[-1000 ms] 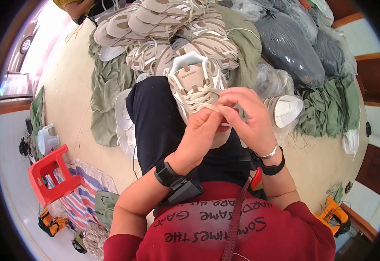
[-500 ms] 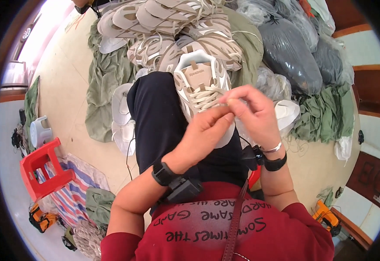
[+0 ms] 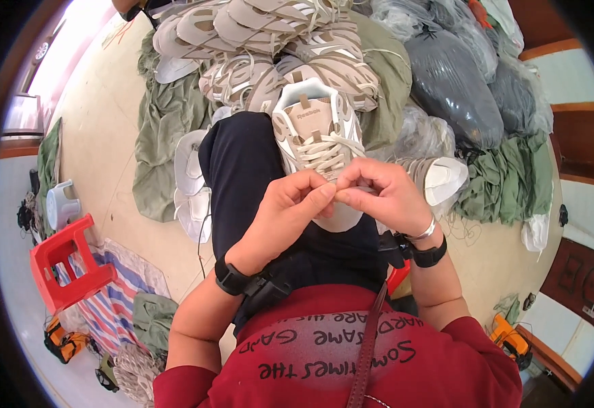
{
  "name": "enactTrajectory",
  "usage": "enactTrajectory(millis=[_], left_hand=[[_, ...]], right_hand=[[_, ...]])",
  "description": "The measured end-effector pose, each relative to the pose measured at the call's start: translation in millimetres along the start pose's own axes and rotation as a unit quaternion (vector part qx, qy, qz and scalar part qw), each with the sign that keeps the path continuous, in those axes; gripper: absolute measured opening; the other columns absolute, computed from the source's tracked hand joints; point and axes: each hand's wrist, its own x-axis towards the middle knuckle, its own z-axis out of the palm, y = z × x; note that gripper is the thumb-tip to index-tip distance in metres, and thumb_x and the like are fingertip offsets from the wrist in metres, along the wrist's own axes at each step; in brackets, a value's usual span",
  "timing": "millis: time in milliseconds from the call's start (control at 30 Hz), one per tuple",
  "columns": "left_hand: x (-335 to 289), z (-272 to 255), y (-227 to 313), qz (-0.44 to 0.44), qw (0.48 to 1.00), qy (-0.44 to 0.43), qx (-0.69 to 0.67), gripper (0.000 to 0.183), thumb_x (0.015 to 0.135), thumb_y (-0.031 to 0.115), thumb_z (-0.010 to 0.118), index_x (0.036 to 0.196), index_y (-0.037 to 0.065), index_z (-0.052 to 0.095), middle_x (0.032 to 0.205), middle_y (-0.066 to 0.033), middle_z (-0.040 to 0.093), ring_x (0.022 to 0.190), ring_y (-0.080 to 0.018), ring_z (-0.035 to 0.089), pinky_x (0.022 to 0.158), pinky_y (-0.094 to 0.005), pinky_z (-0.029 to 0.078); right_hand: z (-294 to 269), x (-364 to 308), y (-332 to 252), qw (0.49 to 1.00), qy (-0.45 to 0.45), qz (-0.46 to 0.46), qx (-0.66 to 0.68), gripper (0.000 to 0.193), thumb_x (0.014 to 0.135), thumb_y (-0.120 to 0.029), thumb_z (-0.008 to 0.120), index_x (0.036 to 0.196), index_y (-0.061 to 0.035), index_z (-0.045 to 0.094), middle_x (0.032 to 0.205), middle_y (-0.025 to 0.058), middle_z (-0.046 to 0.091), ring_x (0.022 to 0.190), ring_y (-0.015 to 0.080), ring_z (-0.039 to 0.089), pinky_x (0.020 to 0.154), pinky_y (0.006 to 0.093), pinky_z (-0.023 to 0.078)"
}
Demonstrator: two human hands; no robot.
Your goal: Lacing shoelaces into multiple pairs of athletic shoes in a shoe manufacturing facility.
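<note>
A beige and white sneaker [image 3: 305, 115] rests against my dark-trousered legs [image 3: 246, 163], its collar away from me and its pale toe toward me. Cream laces [image 3: 324, 151] criss-cross over its tongue. Just above the toe, my left hand [image 3: 284, 207] pinches thumb against forefinger. Opposite it, my right hand [image 3: 388, 196] makes a similar pinch, and the fingertips of both hands meet. Whatever lies between them is too small to make out. Both hands cover part of the shoe's front.
Beyond my knees lies a heap of similar shoe uppers [image 3: 263, 30]. Grey plastic bags [image 3: 450, 81] are piled at the far right beside green cloth [image 3: 514, 177]. On the left are a red stool [image 3: 72, 265], a small pale stool [image 3: 62, 205] and a striped sheet [image 3: 116, 289].
My right hand has come down and left, away from the side of the laces. My left hand has shifted slightly left, and the fingertips now meet lower, over the toe.
</note>
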Motion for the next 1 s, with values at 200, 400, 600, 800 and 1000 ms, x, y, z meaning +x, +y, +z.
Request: enactTrajectory(millis=[200,400,600,800,1000], left_hand=[[22.1,-17.6,1.0,0.195,0.871,0.165,0.419,0.015,0.088,0.014,0.067,0.098,0.003,0.064,0.090,-0.0066,0.062,0.079,-0.0190,0.062,0.071,-0.0295,0.047],[45.0,-33.2,-4.1,0.272,0.763,0.200,0.550,0.013,0.083,0.009,0.067,0.095,0.005,0.065,0.097,-0.0119,0.058,0.087,-0.0325,0.058,0.075,-0.0400,0.047],[50.2,-35.0,-9.6,0.251,0.783,0.219,0.525,0.011,0.082,0.011,0.068,0.091,0.005,0.063,0.091,-0.0107,0.058,0.086,-0.0310,0.059,0.073,-0.0393,0.047],[55.2,-38.4,-8.3,0.242,0.785,0.216,0.527,0.011,0.081,0.012,0.070,0.089,0.006,0.064,0.086,-0.0091,0.058,0.084,-0.0304,0.059,0.072,-0.0393,0.047],[57.3,-39.3,-3.0,0.217,0.802,0.214,0.514,0.011,0.078,0.013,0.071,0.084,0.008,0.065,0.085,-0.0085,0.060,0.084,-0.0293,0.059,0.072,-0.0386,0.047]], right_hand=[[-2.5,33.0,8.3,0.990,0.119,-0.033,-0.061,0.011,0.086,-0.013,0.067,0.092,-0.0048,0.066,0.079,0.0033,0.062,0.066,0.0114,0.056,0.062,0.0279,0.045],[-6.9,68.5,18.9,0.894,0.171,-0.170,-0.376,0.007,0.086,-0.015,0.062,0.085,-0.0089,0.063,0.084,0.0081,0.057,0.075,0.0306,0.061,0.064,0.0398,0.049],[-16.2,69.6,20.6,0.893,0.107,-0.164,-0.405,0.007,0.086,-0.017,0.060,0.086,-0.0098,0.061,0.086,0.0085,0.055,0.077,0.0314,0.062,0.064,0.0423,0.050],[-18.5,75.7,15.1,0.901,0.071,-0.129,-0.407,0.006,0.083,-0.011,0.063,0.085,-0.0059,0.060,0.085,0.0098,0.055,0.081,0.0314,0.059,0.070,0.0387,0.047],[-27.6,79.0,15.5,0.913,0.036,-0.129,-0.386,0.008,0.083,-0.015,0.061,0.083,-0.0080,0.058,0.089,0.0103,0.055,0.081,0.0333,0.061,0.068,0.0440,0.049]])
